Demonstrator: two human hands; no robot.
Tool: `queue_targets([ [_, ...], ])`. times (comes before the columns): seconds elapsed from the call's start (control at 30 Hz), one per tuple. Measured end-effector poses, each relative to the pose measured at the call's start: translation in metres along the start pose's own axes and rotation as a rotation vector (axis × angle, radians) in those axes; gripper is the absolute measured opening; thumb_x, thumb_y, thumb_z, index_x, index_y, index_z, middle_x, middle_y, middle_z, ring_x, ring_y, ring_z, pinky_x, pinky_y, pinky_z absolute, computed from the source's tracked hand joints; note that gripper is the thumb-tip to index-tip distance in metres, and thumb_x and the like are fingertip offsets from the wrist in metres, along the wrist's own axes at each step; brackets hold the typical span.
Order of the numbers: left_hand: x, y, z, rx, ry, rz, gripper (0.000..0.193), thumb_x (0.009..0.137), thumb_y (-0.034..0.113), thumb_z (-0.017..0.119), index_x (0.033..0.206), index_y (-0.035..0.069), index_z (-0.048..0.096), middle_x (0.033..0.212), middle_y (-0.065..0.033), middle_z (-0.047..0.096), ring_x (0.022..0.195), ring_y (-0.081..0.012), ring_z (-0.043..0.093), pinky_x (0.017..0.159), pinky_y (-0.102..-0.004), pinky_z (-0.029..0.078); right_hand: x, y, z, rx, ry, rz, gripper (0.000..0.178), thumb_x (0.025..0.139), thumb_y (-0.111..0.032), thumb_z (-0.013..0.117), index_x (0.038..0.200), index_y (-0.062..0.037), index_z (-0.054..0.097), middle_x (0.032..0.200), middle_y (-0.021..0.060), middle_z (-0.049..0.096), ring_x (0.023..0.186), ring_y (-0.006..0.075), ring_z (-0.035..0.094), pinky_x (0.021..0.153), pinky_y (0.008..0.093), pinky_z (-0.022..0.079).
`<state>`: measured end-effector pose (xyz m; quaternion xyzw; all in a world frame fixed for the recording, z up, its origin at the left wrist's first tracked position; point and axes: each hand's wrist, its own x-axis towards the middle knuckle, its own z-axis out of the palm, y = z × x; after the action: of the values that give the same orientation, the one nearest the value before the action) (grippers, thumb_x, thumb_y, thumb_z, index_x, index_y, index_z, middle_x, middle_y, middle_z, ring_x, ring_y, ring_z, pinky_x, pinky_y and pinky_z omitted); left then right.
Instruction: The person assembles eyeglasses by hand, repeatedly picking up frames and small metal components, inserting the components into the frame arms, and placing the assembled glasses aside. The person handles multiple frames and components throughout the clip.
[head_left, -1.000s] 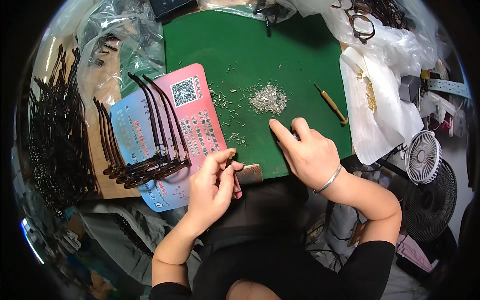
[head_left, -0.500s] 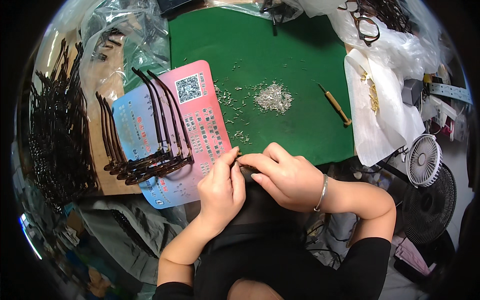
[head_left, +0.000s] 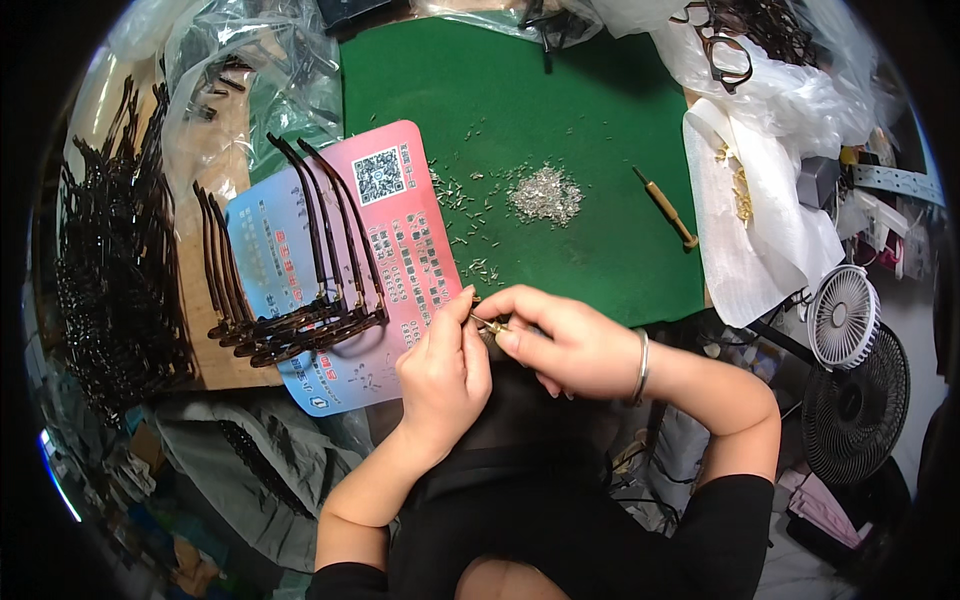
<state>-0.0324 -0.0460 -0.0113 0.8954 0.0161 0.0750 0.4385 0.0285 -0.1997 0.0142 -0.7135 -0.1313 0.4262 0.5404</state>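
Note:
At the near edge of the green mat my two hands meet, both pinched closed. My right hand (head_left: 575, 345), wearing a silver bangle, grips a thin gold-coloured metal piece (head_left: 487, 323) between thumb and fingers; its exact kind is too small to tell. The left hand (head_left: 443, 375) pinches at the other end of that spot, and what lies between its fingertips is mostly hidden. To the left, several dark tortoiseshell glasses frames (head_left: 310, 330) stand with their temples up on a pink and blue printed sheet (head_left: 385, 240). A heap of tiny silver screws (head_left: 545, 195) lies ahead on the mat.
A brass-coloured screwdriver (head_left: 668, 212) lies at the mat's (head_left: 600, 270) right. Beyond it, gold parts (head_left: 741, 190) rest on white wrapping (head_left: 765, 260). A dense pile of dark temples (head_left: 115, 260) fills the far left. Plastic bags edge the back; a white fan (head_left: 843, 315) stands right.
My right hand has turned and its fingers have shifted, so the gold-coloured metal piece now shows in its grip. My left hand stays nearly in place.

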Motion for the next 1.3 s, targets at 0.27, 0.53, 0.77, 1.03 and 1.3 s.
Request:
queue_targets([
  [0.27, 0.004, -0.005, -0.006, -0.064, -0.037, 0.005, 0.024, 0.079, -0.005, 0.055, 0.103, -0.002, 0.057, 0.071, -0.0163, 0.062, 0.059, -0.0274, 0.064, 0.052, -0.0340, 0.049, 0.004, -0.018, -0.011, 0.538, -0.200, 0.360, 0.038, 0.094, -0.022, 0.044, 0.123, 0.0012, 0.039, 0.073, 0.0013, 0.049, 0.046, 0.0081, 0.049, 0.038, 0.0221, 0.040],
  [0.53, 0.005, -0.001, -0.007, -0.036, -0.072, -0.014, 0.023, 0.080, -0.004, 0.055, 0.103, -0.002, 0.058, 0.077, -0.0178, 0.064, 0.066, -0.0286, 0.065, 0.058, -0.0337, 0.050, 0.001, -0.011, -0.006, 0.392, -0.174, 0.269, 0.032, 0.094, -0.022, 0.043, 0.120, -0.0028, 0.042, 0.068, -0.0006, 0.048, 0.045, 0.0067, 0.047, 0.039, 0.0227, 0.040],
  [0.77, 0.012, 0.007, -0.010, 0.023, -0.066, 0.004, 0.023, 0.085, -0.001, 0.053, 0.108, -0.001, 0.055, 0.083, -0.0171, 0.065, 0.072, -0.0271, 0.067, 0.062, -0.0335, 0.052, -0.015, -0.005, 0.006, -0.543, 0.146, -0.196, 0.032, 0.089, -0.018, 0.049, 0.119, -0.0103, 0.045, 0.092, 0.0154, 0.050, 0.061, 0.0351, 0.059, 0.056, 0.0426, 0.053],
  [1.03, 0.078, 0.032, -0.020, 0.048, -0.292, 0.341, 0.022, 0.083, -0.001, 0.056, 0.105, -0.001, 0.054, 0.084, -0.0128, 0.061, 0.074, -0.0261, 0.063, 0.066, -0.0306, 0.049, -0.024, 0.012, -0.029, -0.625, 0.314, -0.198, 0.038, 0.087, -0.026, 0.056, 0.117, -0.0060, 0.046, 0.093, 0.0138, 0.049, 0.070, 0.0307, 0.060, 0.061, 0.0389, 0.051],
  [1.3, 0.262, 0.007, 0.085, 0.377, -0.027, 0.264, 0.027, 0.084, 0.026, 0.058, 0.103, 0.007, 0.056, 0.098, -0.0227, 0.052, 0.081, -0.0402, 0.059, 0.070, -0.0470, 0.049, -0.021, 0.011, -0.029, -0.646, 0.311, -0.259, 0.033, 0.084, -0.027, 0.060, 0.110, -0.0083, 0.052, 0.087, 0.0102, 0.052, 0.069, 0.0253, 0.060, 0.059, 0.0335, 0.051],
])
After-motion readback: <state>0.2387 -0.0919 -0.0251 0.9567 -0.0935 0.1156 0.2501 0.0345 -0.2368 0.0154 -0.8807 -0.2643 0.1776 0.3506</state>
